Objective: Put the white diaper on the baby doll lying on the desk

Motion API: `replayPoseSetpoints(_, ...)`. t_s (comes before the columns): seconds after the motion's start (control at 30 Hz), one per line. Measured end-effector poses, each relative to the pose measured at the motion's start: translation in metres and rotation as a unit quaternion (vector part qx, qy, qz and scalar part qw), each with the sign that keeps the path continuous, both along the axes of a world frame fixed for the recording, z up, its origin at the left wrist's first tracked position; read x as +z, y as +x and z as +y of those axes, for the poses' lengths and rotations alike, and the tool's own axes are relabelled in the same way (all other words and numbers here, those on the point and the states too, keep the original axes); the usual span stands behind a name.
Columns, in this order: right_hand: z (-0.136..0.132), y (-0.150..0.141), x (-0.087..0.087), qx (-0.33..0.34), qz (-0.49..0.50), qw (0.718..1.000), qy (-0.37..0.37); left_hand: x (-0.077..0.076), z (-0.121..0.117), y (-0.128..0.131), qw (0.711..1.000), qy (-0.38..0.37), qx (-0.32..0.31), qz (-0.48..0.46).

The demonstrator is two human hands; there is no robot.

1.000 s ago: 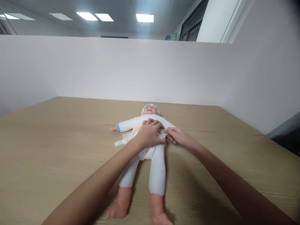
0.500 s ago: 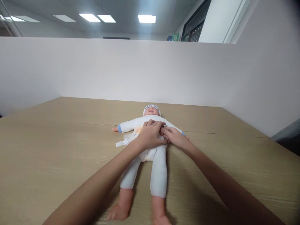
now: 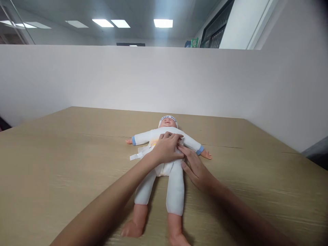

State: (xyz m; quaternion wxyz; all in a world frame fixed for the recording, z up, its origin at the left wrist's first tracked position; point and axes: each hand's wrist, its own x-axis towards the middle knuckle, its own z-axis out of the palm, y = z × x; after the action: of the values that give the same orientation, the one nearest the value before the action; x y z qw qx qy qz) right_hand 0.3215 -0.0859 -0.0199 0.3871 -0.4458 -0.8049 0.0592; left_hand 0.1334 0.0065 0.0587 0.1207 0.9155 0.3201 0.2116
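Observation:
A baby doll (image 3: 175,191) in a white suit with blue cuffs and a lettered headband lies on its back, head away from me, arms spread. Around its hips is a white diaper (image 3: 164,171); one fastening tab (image 3: 135,156) sticks out to the left, unfastened. My left hand (image 3: 169,147) lies over the doll's belly, pressing on the diaper's front with the fingers stretched out. Beside the doll's right-hand hip in view, my right hand (image 3: 198,171) has its fingers extended and thumb apart, fingertips touching the diaper's side close to my left hand. The diaper's waist is mostly covered by my hands.
The doll rests on a wide wooden table (image 3: 77,164) with a thin seam across it. A white partition wall (image 3: 128,78) rises behind the table, and another white wall stands at the right. Dark grey material (image 3: 317,150) shows past the right edge.
My right hand has shifted down and toward me, its fingers going from pinched together to extended, uncovering the doll's hand and cuff. My left hand stays on the belly. The view tilts slightly.

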Motion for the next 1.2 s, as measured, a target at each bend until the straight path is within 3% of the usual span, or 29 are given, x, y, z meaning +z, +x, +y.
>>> replayPoseSetpoints(0.1, 0.002, 0.003, -0.004, 0.002, -0.012, 1.000, 0.000, 0.010, 0.001, -0.008, 0.998, -0.049, -0.040, -0.025)
replayPoseSetpoints(0.2, 0.004, 0.004, -0.004, 0.001, -0.010, 1.000, -0.001, 0.022, 0.002, -0.030, 0.979, -0.141, -0.100, -0.108)
replayPoseSetpoints(0.27, 0.004, 0.004, -0.003, -0.002, -0.011, 1.000, -0.010, 0.021, 0.005, -0.052, 0.968, -0.163, -0.080, -0.174)
replayPoseSetpoints(0.33, 0.002, 0.004, -0.005, -0.001, -0.019, 1.000, -0.019, 0.010, 0.008, -0.079, 0.966, -0.136, -0.013, -0.218)
replayPoseSetpoints(0.43, 0.000, 0.003, -0.007, -0.006, -0.024, 1.000, -0.014, -0.021, 0.015, -0.122, 0.962, -0.115, 0.098, -0.229)
replayPoseSetpoints(0.5, -0.002, 0.001, -0.008, -0.016, -0.020, 1.000, -0.001, -0.039, 0.017, -0.146, 0.961, -0.117, 0.158, -0.195)
replayPoseSetpoints(0.6, -0.004, -0.004, -0.004, -0.030, -0.015, 0.999, 0.027, -0.052, 0.017, -0.166, 0.973, -0.095, 0.184, -0.099)
replayPoseSetpoints(0.77, -0.007, -0.028, 0.026, -0.006, -0.006, 0.998, 0.060, -0.049, 0.019, -0.169, 0.974, -0.108, 0.199, -0.032)
replayPoseSetpoints(0.87, 0.000, -0.052, 0.056, 0.049, -0.015, 0.998, 0.044, -0.047, 0.020, -0.168, 0.962, -0.160, 0.196, -0.100)
replayPoseSetpoints(0.97, 0.020, -0.077, 0.082, 0.111, -0.086, 0.990, -0.002, -0.044, 0.023, -0.168, 0.938, -0.238, 0.174, -0.181)
replayPoseSetpoints(1.03, 0.040, -0.092, 0.090, 0.136, -0.124, 0.982, -0.038, -0.041, 0.027, -0.164, 0.920, -0.276, 0.157, -0.230)
replayPoseSetpoints(1.2, 0.079, -0.119, 0.093, 0.152, -0.163, 0.968, -0.116, -0.031, 0.037, -0.139, 0.875, -0.339, 0.124, -0.323)
